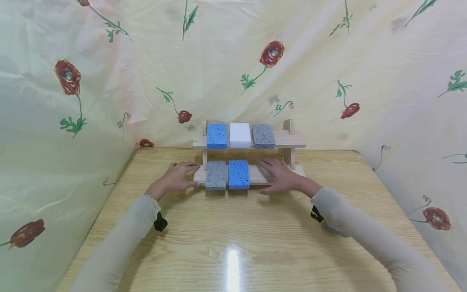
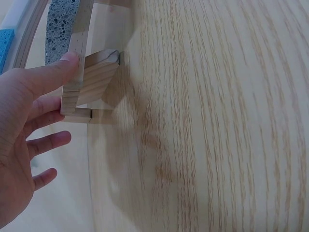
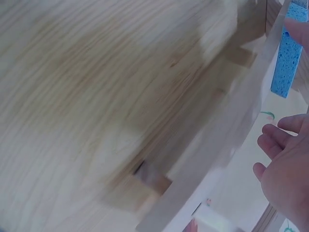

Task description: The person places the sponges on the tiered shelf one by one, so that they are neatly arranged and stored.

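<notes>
A two-tier wooden shelf (image 1: 295,140) stands at the back of the table. My left hand (image 1: 176,176) is at the left end of its lower board, thumb at the front edge and fingers toward the back; in the left wrist view the left hand (image 2: 29,111) pinches that board (image 2: 77,77). Beside it lies a grey speckled sponge (image 1: 216,175), then a blue sponge (image 1: 238,174). My right hand (image 1: 282,176) reaches over the right part of the lower board, fingers spread and holding nothing. In the right wrist view its thumb overlaps a blue sponge (image 3: 287,58).
On the upper board sit a blue sponge (image 1: 217,136), a white sponge block (image 1: 240,135) and a grey sponge (image 1: 263,136). A floral cloth (image 1: 219,73) hangs behind and at both sides. The wood-grain table (image 1: 204,231) extends in front of the shelf.
</notes>
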Demonstrator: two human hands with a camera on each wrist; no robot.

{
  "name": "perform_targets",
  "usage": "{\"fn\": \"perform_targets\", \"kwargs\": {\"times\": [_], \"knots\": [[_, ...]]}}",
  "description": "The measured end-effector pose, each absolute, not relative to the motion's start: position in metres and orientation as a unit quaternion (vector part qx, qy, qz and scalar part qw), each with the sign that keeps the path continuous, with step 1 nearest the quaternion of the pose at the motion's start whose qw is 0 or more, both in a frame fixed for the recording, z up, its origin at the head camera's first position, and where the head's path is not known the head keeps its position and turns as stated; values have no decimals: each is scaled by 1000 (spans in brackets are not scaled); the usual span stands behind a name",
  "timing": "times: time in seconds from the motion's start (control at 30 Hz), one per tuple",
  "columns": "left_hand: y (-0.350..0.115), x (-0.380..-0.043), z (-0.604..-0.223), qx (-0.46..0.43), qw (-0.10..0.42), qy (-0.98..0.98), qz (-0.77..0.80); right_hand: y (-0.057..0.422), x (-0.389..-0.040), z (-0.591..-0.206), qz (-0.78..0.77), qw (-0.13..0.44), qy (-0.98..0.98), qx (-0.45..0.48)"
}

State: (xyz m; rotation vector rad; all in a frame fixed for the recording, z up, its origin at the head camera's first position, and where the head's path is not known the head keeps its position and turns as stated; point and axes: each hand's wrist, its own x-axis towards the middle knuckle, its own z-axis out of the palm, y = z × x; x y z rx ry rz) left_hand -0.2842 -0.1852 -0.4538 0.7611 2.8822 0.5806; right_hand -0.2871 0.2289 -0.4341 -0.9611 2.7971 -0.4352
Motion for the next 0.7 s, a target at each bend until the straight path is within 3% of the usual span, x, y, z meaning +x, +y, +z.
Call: {"fn": "perform_targets", "kwargs": {"times": [0.7], "knots": [[-185, -284, -455, 250, 51, 947, 194, 297, -258, -428, -119, 46, 942, -310]]}}
